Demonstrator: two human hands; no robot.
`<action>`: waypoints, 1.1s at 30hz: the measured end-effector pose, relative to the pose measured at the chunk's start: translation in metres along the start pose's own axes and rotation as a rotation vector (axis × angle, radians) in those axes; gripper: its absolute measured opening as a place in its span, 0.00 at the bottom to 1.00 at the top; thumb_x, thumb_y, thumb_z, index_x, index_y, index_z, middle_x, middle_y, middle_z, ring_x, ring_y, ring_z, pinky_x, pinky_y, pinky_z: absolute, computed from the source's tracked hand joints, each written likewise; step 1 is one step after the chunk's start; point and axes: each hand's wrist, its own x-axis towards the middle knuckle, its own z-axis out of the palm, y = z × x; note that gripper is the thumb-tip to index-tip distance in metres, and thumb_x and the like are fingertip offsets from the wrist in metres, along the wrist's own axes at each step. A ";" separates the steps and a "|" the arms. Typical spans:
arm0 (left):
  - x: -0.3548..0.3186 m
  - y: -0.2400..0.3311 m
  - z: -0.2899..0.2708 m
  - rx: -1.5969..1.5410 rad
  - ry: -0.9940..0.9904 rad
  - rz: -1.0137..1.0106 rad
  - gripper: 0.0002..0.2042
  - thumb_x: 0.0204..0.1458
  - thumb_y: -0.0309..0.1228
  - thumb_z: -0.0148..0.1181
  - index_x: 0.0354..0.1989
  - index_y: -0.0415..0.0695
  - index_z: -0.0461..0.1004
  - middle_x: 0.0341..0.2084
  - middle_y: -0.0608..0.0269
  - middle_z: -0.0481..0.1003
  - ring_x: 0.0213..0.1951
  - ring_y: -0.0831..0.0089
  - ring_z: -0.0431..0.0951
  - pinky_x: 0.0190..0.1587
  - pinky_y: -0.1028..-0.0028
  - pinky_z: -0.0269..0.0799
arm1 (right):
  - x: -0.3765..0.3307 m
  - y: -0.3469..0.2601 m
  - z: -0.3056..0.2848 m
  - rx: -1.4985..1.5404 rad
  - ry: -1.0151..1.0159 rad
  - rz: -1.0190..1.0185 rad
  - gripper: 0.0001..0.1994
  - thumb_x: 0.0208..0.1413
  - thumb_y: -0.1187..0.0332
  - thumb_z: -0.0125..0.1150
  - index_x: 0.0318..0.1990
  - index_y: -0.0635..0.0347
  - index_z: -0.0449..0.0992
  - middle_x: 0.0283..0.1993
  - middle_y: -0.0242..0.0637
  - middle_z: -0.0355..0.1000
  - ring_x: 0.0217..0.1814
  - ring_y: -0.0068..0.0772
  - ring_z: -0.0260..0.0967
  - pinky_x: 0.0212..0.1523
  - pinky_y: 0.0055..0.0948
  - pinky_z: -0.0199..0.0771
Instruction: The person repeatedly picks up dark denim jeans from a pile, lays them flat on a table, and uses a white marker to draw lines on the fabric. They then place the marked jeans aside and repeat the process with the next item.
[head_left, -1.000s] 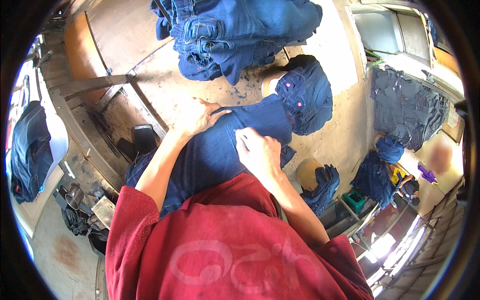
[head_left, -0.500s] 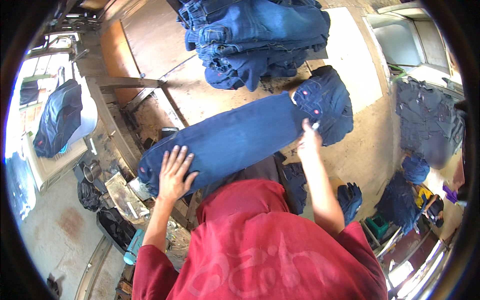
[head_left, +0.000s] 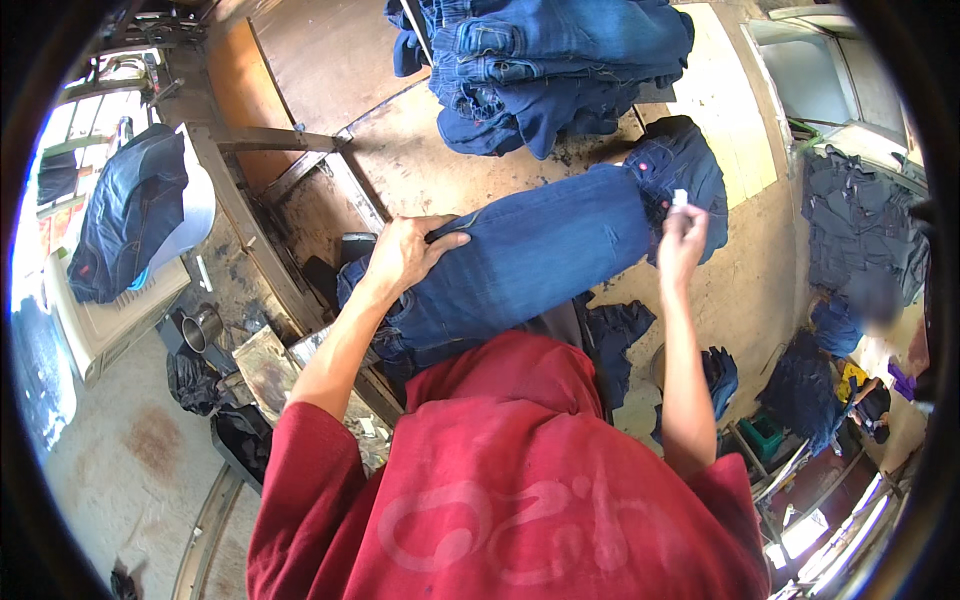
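Note:
A pair of blue jeans (head_left: 540,235) lies stretched out in front of me, slanting from lower left to upper right. On its upper left edge, my left hand (head_left: 405,258) pinches the denim between thumb and fingers. My right hand (head_left: 682,245) is closed near the other end and holds a small white piece (head_left: 681,198), whose kind I cannot make out. Just beyond that hand sits a bunched dark blue denim garment (head_left: 695,165) with a small red mark on it.
A tall pile of folded jeans (head_left: 560,60) stands at the far side. Dark jeans (head_left: 130,220) hang over a pale box at the left, near a metal cup (head_left: 202,328). Dark clothes (head_left: 860,220) lie at the right. A wooden frame (head_left: 255,270) runs along the left.
My left hand has gone from lying flat on the denim to pinching its upper edge. The jeans now show a different, more faded face. My right hand has risen with the white piece.

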 end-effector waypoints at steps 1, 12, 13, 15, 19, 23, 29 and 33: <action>0.008 -0.006 -0.004 0.068 0.001 0.073 0.23 0.60 0.48 0.74 0.54 0.42 0.87 0.43 0.45 0.87 0.46 0.49 0.89 0.52 0.57 0.83 | -0.035 -0.032 0.006 0.008 -0.140 -0.145 0.07 0.75 0.68 0.60 0.50 0.63 0.74 0.43 0.42 0.81 0.40 0.32 0.76 0.43 0.35 0.76; 0.047 -0.029 -0.041 -0.221 -0.345 0.031 0.19 0.52 0.41 0.83 0.40 0.36 0.87 0.32 0.51 0.85 0.31 0.70 0.81 0.38 0.64 0.77 | -0.193 -0.182 0.105 -0.149 -0.410 -0.579 0.08 0.59 0.78 0.72 0.45 0.61 0.86 0.34 0.38 0.86 0.26 0.36 0.81 0.29 0.32 0.81; 0.048 -0.032 -0.041 -0.192 -0.303 0.065 0.19 0.52 0.40 0.83 0.40 0.36 0.87 0.31 0.51 0.84 0.31 0.68 0.81 0.38 0.64 0.77 | -0.194 -0.182 0.110 -0.142 -0.403 -0.608 0.08 0.59 0.77 0.72 0.45 0.60 0.86 0.33 0.37 0.85 0.24 0.36 0.80 0.28 0.32 0.80; 0.048 -0.036 -0.036 -0.174 -0.195 0.197 0.17 0.52 0.38 0.83 0.39 0.36 0.86 0.29 0.52 0.82 0.30 0.63 0.82 0.38 0.64 0.77 | -0.195 -0.185 0.122 -0.202 -0.412 -0.581 0.07 0.59 0.76 0.72 0.44 0.59 0.86 0.32 0.35 0.84 0.23 0.35 0.79 0.27 0.32 0.79; 0.046 -0.044 -0.022 -0.216 -0.051 0.342 0.14 0.52 0.35 0.81 0.38 0.36 0.86 0.30 0.50 0.82 0.33 0.54 0.84 0.39 0.61 0.79 | -0.199 -0.196 0.135 -0.348 -0.440 -0.581 0.09 0.58 0.72 0.70 0.47 0.54 0.84 0.25 0.32 0.79 0.23 0.34 0.78 0.27 0.35 0.78; 0.046 -0.049 -0.018 -0.212 -0.058 0.314 0.14 0.51 0.34 0.81 0.38 0.36 0.86 0.31 0.51 0.83 0.33 0.54 0.85 0.40 0.61 0.80 | -0.202 -0.205 0.130 -0.415 -0.483 -0.518 0.05 0.60 0.71 0.70 0.42 0.53 0.83 0.23 0.33 0.78 0.23 0.36 0.78 0.25 0.36 0.77; 0.047 -0.052 -0.019 -0.163 -0.048 0.373 0.13 0.51 0.32 0.81 0.37 0.35 0.86 0.31 0.50 0.84 0.35 0.53 0.86 0.41 0.61 0.82 | -0.197 -0.201 0.136 -0.280 -0.446 -0.447 0.08 0.60 0.70 0.70 0.46 0.53 0.84 0.24 0.33 0.80 0.22 0.37 0.79 0.22 0.39 0.77; 0.047 -0.053 -0.016 -0.176 -0.037 0.398 0.13 0.51 0.31 0.81 0.37 0.35 0.86 0.31 0.50 0.84 0.35 0.53 0.86 0.42 0.60 0.82 | -0.198 -0.200 0.133 -0.412 -0.498 -0.500 0.07 0.62 0.70 0.70 0.47 0.53 0.84 0.24 0.33 0.79 0.22 0.37 0.79 0.22 0.38 0.77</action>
